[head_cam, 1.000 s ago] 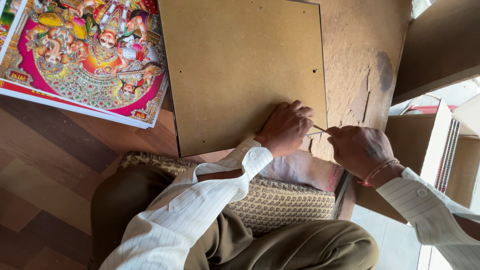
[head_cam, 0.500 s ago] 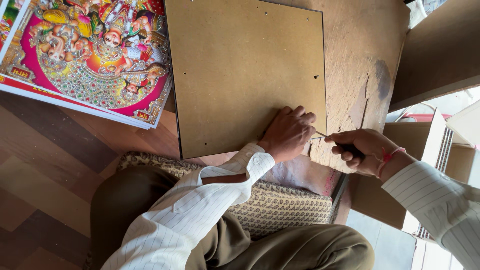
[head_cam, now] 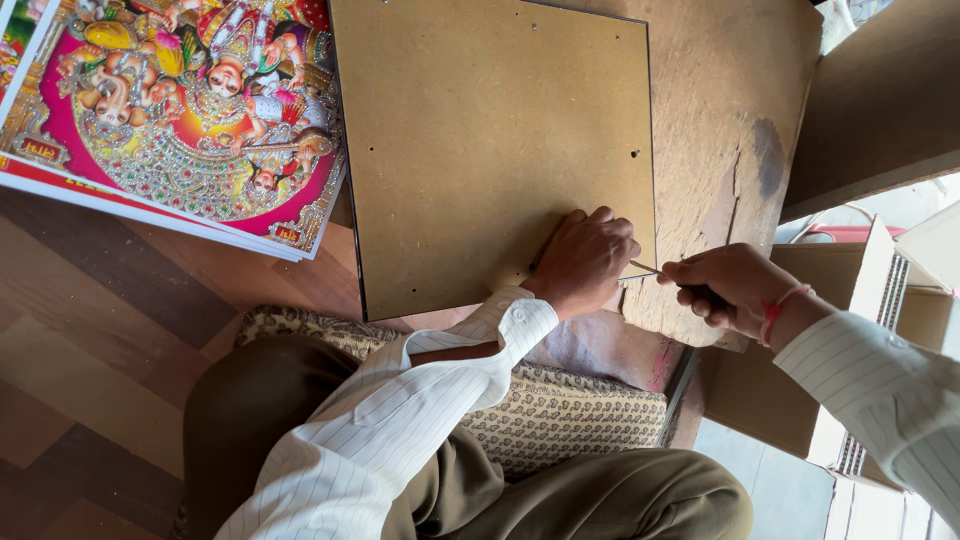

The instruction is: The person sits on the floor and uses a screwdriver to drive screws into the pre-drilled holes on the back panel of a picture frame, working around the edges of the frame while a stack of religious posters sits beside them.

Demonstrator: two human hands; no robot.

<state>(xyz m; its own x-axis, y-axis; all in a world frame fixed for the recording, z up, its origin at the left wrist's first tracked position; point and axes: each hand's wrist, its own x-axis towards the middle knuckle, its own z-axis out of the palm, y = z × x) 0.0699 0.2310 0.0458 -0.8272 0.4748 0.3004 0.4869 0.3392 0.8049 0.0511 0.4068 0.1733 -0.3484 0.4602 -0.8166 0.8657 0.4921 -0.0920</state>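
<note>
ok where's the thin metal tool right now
In the head view, the thin metal tool is in the right hand, its tip at the lower right corner of the brown backing board, beside the left hand.

Left hand (head_cam: 585, 262) presses brown board (head_cam: 490, 150) on bench (head_cam: 730, 110); right hand (head_cam: 725, 290) holds thin tool (head_cam: 648, 268) w/ tip at board's edge.

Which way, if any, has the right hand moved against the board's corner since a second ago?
Yes. The right hand with its thin tool has shifted slightly away from the corner of the brown board, where the left hand presses.
</note>
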